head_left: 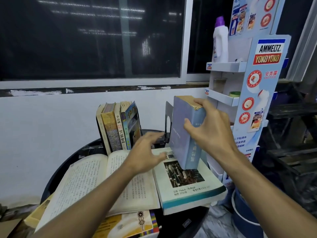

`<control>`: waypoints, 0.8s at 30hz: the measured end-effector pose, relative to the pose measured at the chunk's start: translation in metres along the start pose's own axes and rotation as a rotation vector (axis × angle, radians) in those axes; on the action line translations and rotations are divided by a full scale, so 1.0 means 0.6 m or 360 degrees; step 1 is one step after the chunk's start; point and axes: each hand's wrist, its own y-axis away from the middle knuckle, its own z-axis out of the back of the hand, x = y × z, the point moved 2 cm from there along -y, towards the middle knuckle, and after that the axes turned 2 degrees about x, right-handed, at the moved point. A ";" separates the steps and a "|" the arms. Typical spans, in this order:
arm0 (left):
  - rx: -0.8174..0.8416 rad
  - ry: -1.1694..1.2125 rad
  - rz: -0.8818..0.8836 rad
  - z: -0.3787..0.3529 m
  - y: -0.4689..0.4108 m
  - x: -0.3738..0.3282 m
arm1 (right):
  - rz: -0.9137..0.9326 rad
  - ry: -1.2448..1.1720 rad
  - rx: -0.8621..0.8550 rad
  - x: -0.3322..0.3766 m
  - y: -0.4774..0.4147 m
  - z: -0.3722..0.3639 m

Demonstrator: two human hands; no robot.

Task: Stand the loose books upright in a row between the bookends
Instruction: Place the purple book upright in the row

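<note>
Right hand grips a thick blue book upright at frame centre-right; left hand hovers open beside it.

The right hand (208,127) is clamped over the top and spine of the blue book (186,134), whose lower corner rests on a flat white-covered book (188,184) at lower centre. The left hand (145,152), fingers spread and holding nothing, hangs over an open book (89,182) at lower left. Behind, at centre, a row of standing books (116,127) leans against what seems to be a dark bookend at its left, hard to make out. A grey metal bookend (169,121) stands just behind the blue book. All sit on a round black table (68,160).
</note>
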 end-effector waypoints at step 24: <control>-0.0214 -0.1187 0.0174 0.117 -0.183 0.123 | 0.0183 -0.0016 -0.0013 -0.002 -0.155 -0.281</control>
